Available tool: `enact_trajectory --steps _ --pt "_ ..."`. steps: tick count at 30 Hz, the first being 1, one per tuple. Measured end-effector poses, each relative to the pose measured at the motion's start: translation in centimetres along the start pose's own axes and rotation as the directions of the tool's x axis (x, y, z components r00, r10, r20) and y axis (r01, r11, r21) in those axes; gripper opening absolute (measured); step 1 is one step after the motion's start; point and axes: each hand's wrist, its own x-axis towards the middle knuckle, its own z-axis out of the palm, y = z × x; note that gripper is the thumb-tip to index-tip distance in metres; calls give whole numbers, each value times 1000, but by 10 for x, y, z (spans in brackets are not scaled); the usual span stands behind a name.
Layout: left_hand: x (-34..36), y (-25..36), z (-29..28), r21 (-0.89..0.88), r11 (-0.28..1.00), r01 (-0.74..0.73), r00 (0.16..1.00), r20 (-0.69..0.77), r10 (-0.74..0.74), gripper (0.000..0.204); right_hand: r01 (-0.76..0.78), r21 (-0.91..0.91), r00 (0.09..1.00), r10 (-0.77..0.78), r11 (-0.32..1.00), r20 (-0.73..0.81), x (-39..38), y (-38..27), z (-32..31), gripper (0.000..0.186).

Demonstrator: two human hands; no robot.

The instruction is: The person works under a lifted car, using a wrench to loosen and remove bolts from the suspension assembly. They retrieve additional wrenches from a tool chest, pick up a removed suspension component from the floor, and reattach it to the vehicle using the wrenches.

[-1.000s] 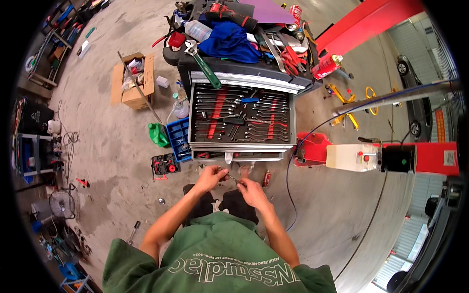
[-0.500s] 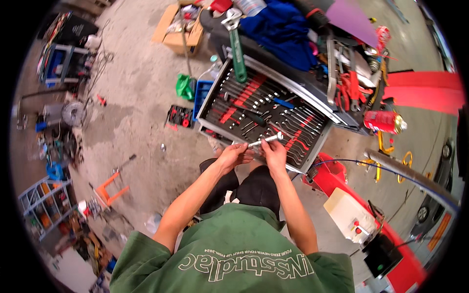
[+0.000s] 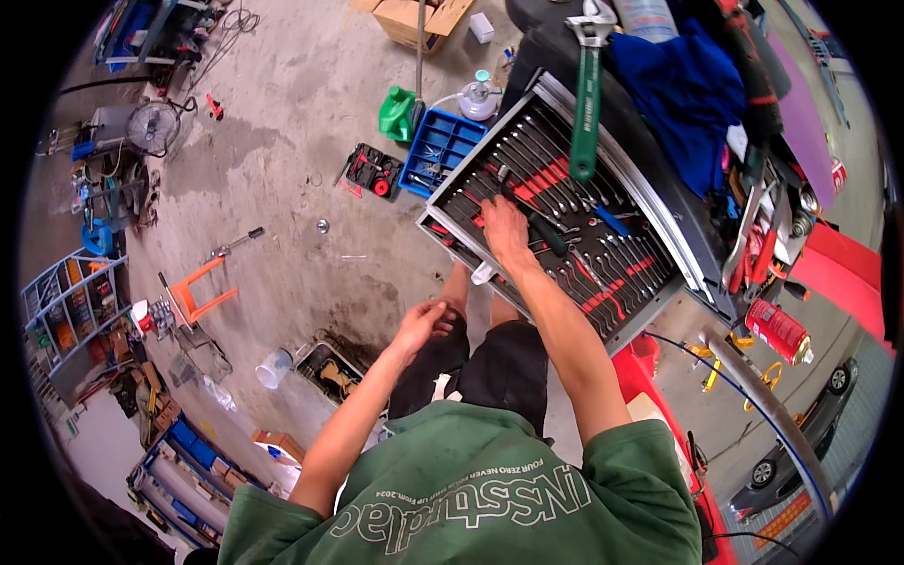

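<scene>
My right hand [image 3: 505,228] is in the left part of the open wrench drawer [image 3: 645,310], fingers bent down among metal wrenches; what they grip is hidden. My left hand [image 3: 424,325] hangs over my leg, just below the drawer, fingers loosely curled apart with nothing visible in them. Rows of wrenches lie in black foam with red strips, around tools with black and blue handles [image 3: 612,222]. A large green-handled adjustable wrench [image 3: 587,113] lies on the cart top beside a blue cloth [image 3: 678,99].
A blue compartment bin [image 3: 443,146], black case [image 3: 372,171], green jug [image 3: 397,115] and cardboard box [image 3: 395,19] are on the floor beyond. An orange frame [image 3: 202,292] and ladder [image 3: 71,311] are left. A red spray can [image 3: 777,330], metal post [image 3: 753,381] and blue hose are right.
My hands have separated: the right has moved up into the drawer, the left down toward my leg. The silver tool they held is no longer clearly visible. The view has turned.
</scene>
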Motion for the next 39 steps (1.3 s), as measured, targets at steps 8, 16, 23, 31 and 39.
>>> enact_trajectory --steps 8,16,23,31,39 --pt "10 35 -39 0 1000 9 999 -42 -9 32 -155 64 983 161 986 -92 -2 -6 13 7" --pt "65 94 12 754 305 -582 636 188 749 27 -168 199 979 187 965 -78 -4 -3 6 13" --pt "148 167 25 780 -453 -433 535 626 567 17 -285 338 942 327 897 -73 -40 16 -5 20" --pt "162 172 32 640 -652 -406 513 750 417 11 -350 498 889 449 794 -91 -59 27 5 15" --pt "165 162 23 654 -676 -339 560 718 414 13 -455 513 840 543 728 -26 -62 28 7 15"
